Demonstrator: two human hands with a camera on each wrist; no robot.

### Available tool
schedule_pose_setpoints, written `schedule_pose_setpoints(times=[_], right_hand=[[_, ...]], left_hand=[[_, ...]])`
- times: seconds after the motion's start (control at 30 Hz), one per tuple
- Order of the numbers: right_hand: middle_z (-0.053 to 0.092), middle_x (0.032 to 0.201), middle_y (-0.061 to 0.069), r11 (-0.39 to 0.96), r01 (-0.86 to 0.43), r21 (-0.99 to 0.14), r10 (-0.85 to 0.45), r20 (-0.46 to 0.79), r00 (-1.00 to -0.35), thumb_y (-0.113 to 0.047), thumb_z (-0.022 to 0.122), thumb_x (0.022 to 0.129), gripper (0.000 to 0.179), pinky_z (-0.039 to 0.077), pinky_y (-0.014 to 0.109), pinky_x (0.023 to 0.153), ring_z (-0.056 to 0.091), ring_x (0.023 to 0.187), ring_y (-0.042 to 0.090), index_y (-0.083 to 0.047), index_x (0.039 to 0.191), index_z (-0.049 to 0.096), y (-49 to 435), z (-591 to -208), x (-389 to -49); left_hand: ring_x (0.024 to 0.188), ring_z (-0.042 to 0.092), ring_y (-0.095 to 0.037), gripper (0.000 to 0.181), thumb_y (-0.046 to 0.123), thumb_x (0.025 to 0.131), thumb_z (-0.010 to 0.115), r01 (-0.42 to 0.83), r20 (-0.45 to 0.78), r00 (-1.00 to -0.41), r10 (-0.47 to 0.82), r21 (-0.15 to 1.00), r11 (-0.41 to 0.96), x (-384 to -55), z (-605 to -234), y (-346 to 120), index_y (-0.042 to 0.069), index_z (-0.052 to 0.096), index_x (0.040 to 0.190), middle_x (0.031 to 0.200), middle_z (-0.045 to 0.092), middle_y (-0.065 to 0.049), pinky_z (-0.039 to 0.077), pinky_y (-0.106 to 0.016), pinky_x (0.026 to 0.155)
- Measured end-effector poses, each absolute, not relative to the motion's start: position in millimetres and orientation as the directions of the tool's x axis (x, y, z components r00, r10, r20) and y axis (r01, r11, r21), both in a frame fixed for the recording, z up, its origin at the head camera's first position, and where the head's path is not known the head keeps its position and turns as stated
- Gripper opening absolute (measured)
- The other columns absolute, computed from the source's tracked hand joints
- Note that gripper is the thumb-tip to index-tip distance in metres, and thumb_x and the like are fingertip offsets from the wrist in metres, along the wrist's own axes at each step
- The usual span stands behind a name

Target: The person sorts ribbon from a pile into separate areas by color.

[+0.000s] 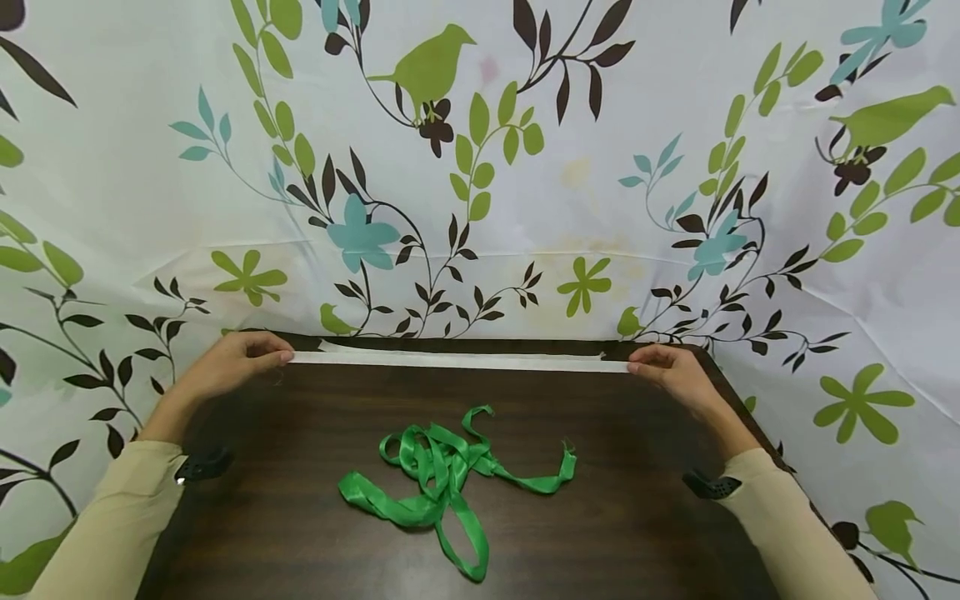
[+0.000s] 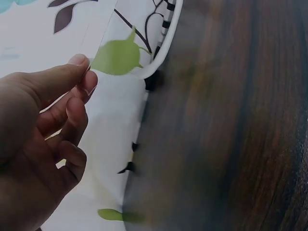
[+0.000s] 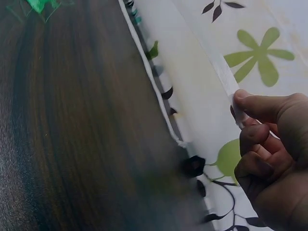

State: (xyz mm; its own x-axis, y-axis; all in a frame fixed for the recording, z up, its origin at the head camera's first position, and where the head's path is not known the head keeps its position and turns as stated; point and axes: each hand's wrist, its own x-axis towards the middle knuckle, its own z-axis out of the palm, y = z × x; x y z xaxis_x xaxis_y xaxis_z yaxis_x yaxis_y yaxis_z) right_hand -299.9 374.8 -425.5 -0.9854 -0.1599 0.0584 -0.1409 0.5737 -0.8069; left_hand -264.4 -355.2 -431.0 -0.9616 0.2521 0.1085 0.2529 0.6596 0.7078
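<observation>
A narrow white ribbon (image 1: 465, 361) stretches nearly straight from hand to hand in the head view, along the far side of the table. Its left end is pinched between thumb and fingertips of my left hand (image 1: 243, 358). My right hand (image 1: 675, 373) pinches the other end the same way; the right wrist view shows the ribbon's woven surface (image 3: 222, 72) running up from the thumb. A tangled green satin ribbon (image 1: 442, 475) lies loose on the table in front, touched by neither hand.
A second thin white strip (image 3: 153, 79) lies along the far edge of the dark wooden table (image 1: 300, 500). Behind and beside the table hangs a white cloth (image 1: 525, 233) printed with birds, leaves and flowers. Dark bands (image 1: 204, 464) sit at both wrists.
</observation>
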Motion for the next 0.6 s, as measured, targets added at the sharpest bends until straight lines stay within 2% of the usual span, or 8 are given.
schedule_pose_setpoints(times=[0.23,0.33,0.47,0.6], right_hand=[[0.071,0.102,0.01,0.563,-0.118,-0.818,-0.135,0.05,-0.99,-0.036,0.079,0.091,0.038,0.053,0.048,0.072,0.058,0.089,0.046,-0.005,0.112,0.071,373,-442,-312],[0.07,0.101,0.009,0.561,-0.11,-0.821,-0.128,0.045,-0.991,-0.033,0.079,0.092,0.037,0.052,0.045,0.07,0.059,0.085,0.039,-0.004,0.113,0.071,372,-448,-316],[0.068,0.093,0.009,0.586,-0.105,-0.803,-0.096,0.059,-0.994,-0.03,0.079,0.092,0.035,0.049,0.037,0.063,0.057,0.074,0.027,-0.003,0.111,0.07,375,-455,-320],[0.069,0.094,0.008,0.615,-0.078,-0.785,-0.057,0.055,-0.997,-0.032,0.08,0.092,0.036,0.049,0.033,0.062,0.057,0.076,0.023,-0.003,0.109,0.071,378,-463,-322]], left_hand=[[0.084,0.062,-0.024,0.027,0.031,0.101,0.068,0.236,0.117,-0.97,0.213,0.665,0.709,-275,-444,-357,0.006,0.074,0.111,0.096,0.071,-0.009,0.049,-0.031,0.069],[0.086,0.061,-0.023,0.028,0.032,0.1,0.069,0.237,0.138,-0.971,0.194,0.63,0.739,-279,-446,-355,0.007,0.075,0.111,0.098,0.071,-0.007,0.048,-0.033,0.072],[0.089,0.062,-0.026,0.029,0.033,0.1,0.069,0.238,0.156,-0.971,0.179,0.605,0.76,-285,-449,-349,0.006,0.075,0.11,0.099,0.072,-0.008,0.048,-0.041,0.077],[0.089,0.063,-0.028,0.029,0.032,0.1,0.069,0.225,0.151,-0.974,0.168,0.601,0.767,-289,-452,-345,0.005,0.075,0.109,0.098,0.072,-0.009,0.047,-0.046,0.077]])
